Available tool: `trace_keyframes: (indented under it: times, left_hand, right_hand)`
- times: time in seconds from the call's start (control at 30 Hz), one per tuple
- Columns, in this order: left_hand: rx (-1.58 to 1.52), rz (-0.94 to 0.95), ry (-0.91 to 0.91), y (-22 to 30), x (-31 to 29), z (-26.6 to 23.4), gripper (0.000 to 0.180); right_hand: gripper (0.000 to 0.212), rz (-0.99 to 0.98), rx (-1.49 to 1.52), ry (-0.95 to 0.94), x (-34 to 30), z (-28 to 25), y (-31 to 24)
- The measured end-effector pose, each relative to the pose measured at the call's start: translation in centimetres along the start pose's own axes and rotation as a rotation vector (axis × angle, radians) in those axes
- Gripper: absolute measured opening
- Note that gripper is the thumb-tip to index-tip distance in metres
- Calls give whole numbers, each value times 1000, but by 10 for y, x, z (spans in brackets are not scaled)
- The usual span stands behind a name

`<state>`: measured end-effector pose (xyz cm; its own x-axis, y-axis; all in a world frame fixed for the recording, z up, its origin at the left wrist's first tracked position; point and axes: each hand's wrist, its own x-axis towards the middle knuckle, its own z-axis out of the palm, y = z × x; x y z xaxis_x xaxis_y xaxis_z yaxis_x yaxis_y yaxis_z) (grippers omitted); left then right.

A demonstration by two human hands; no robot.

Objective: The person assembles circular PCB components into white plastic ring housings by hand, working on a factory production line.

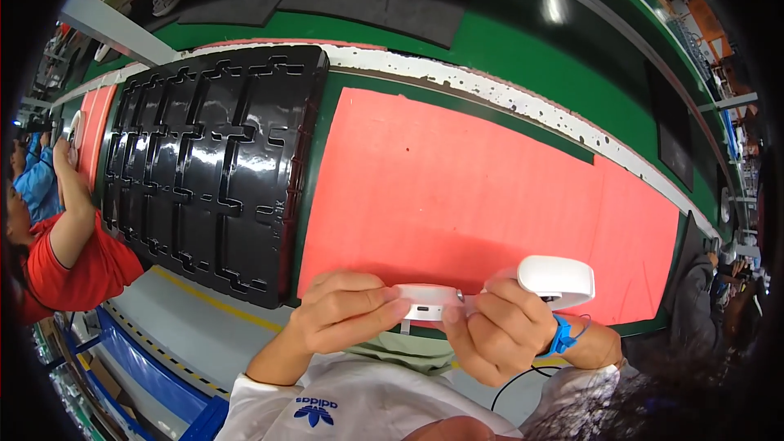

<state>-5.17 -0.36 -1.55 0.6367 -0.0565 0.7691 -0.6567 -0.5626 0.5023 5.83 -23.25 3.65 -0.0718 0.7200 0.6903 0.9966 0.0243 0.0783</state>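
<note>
In front of my chest, above the near edge of the red mat [457,188], I hold a white plastic device [426,302] with a small oblong port in its side. My left hand [341,310] pinches its left end between thumb and fingers. My right hand [505,328] is closed at the device's right end, fingertips bent against it. A wide, rounded white band [559,276] curves out behind the right knuckles; whether it joins the device is hidden by my fingers. A blue wrist strap [562,336] with a thin cord circles my right wrist.
Left of the mat lies a large black moulded tray [204,163] with several compartments. Beyond a pitted white rail [457,69] runs a green conveyor [531,41] carrying dark sheets [376,12]. A co-worker in red [86,257] sits at far left, near a blue-framed rack [147,367].
</note>
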Motion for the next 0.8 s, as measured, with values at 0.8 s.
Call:
trace_keyframes:
  times: [0.8]
  left_hand:
    - [22, -654, -177, -15, 41, 24, 27]
  right_hand:
    - [30, 730, 124, -256, 2, 31, 33]
